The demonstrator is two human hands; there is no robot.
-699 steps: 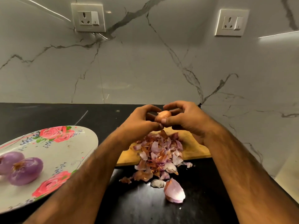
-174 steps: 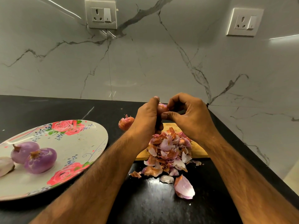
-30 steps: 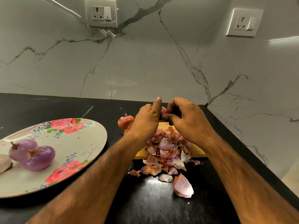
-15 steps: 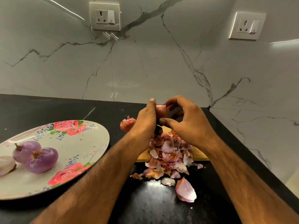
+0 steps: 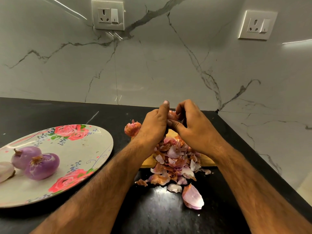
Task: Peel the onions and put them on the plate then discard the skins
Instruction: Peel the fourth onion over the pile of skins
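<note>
My left hand [image 5: 154, 126] and my right hand [image 5: 194, 130] hold a small reddish onion [image 5: 172, 115] between them, above a wooden board [image 5: 208, 162]. The left thumb points up beside the onion; the right fingers curl over its top. Most of the onion is hidden by the fingers. Below the hands lies a pile of onion skins [image 5: 173, 164], spilling from the board onto the black counter. Another unpeeled onion [image 5: 132, 128] sits behind my left hand. On the flowered plate [image 5: 81, 149] at the left rest two peeled purple onions [image 5: 42, 166] and a pale one [image 5: 5, 171] at the frame edge.
A large loose skin piece [image 5: 193, 198] lies on the counter in front of the pile. The marble wall carries two sockets [image 5: 108, 15] [image 5: 257, 25] and turns a corner at the right, where the black counter [image 5: 160, 217] ends.
Over the last second the hands have stayed in place above the skins, turning the onion slightly. The view has shifted a little.
</note>
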